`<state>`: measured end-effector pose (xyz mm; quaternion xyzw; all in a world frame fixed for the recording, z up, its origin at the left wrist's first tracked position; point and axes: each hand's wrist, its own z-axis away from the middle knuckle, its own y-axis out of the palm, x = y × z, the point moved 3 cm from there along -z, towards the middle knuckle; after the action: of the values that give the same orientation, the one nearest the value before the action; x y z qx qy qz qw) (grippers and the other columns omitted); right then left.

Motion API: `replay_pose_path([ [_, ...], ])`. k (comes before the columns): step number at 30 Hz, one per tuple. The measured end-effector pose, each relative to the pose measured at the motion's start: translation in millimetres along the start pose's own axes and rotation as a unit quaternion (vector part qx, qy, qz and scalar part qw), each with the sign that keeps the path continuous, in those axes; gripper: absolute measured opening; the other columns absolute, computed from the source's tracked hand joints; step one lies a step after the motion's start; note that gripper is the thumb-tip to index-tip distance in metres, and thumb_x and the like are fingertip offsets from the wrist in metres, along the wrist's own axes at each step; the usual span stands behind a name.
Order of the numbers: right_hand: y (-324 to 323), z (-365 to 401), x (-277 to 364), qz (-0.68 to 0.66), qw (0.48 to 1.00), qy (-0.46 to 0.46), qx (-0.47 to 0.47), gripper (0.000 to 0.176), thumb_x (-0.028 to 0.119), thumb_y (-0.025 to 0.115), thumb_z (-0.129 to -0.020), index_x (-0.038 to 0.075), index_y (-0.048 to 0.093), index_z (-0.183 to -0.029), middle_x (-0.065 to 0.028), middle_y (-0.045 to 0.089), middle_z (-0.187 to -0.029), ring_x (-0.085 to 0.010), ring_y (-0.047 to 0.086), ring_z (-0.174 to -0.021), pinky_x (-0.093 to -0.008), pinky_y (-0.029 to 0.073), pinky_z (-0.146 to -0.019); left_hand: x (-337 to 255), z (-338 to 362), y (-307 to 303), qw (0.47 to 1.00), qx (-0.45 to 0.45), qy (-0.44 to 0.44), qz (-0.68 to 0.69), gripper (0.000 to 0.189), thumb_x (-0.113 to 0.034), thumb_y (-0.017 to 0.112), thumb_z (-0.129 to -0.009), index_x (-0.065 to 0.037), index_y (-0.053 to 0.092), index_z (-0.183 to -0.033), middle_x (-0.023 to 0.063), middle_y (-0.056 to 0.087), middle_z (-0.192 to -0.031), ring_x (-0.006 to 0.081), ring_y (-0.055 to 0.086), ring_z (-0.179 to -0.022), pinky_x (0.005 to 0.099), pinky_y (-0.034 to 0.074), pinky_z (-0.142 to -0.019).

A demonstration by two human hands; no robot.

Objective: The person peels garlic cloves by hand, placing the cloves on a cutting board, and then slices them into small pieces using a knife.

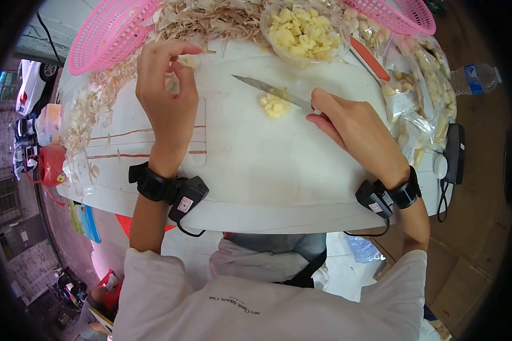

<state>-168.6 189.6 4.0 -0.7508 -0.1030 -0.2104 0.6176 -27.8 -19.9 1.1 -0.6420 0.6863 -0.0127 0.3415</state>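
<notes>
My right hand (352, 122) grips a knife (259, 85) by its handle, the blade pointing left and partly overlapping a small heap of chopped garlic (274, 108) on the white cutting board (256, 153). Over the board's upper left edge, my left hand (168, 85) is curled, index finger and thumb bent toward each other. Something pale shows inside its fingers, but I cannot tell what it is. Beyond the knife stands a clear plastic tub (293, 54) full of peeled garlic cloves (307, 34).
Dry garlic skins (210, 20) cover the table's far and left sides. A pink basket (111, 37) is at far left, another pink basket (401, 14) at far right. An orange-handled knife (370, 59) lies beside bags of garlic (418, 85). A water bottle (475, 78) is off to the right.
</notes>
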Motion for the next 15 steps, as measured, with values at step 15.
replay_pose_path([
  [15, 3.2, 3.0, 2.5, -0.020, 1.000, -0.010, 0.001, 0.019, 0.009, 0.062, -0.090, 0.005, 0.044, -0.097, -0.0187, 0.058, -0.077, -0.0407, 0.058, -0.071, -0.0454, 0.043, -0.060, -0.9, -1.9, -3.0, 1.000, 0.003, 0.007, -0.004, 0.024, 0.015, 0.047, -0.079, 0.000, 0.062, -0.090, 0.0060, 0.062, -0.090, 0.0147, 0.055, -0.077, 0.0263, 0.045, -0.074],
])
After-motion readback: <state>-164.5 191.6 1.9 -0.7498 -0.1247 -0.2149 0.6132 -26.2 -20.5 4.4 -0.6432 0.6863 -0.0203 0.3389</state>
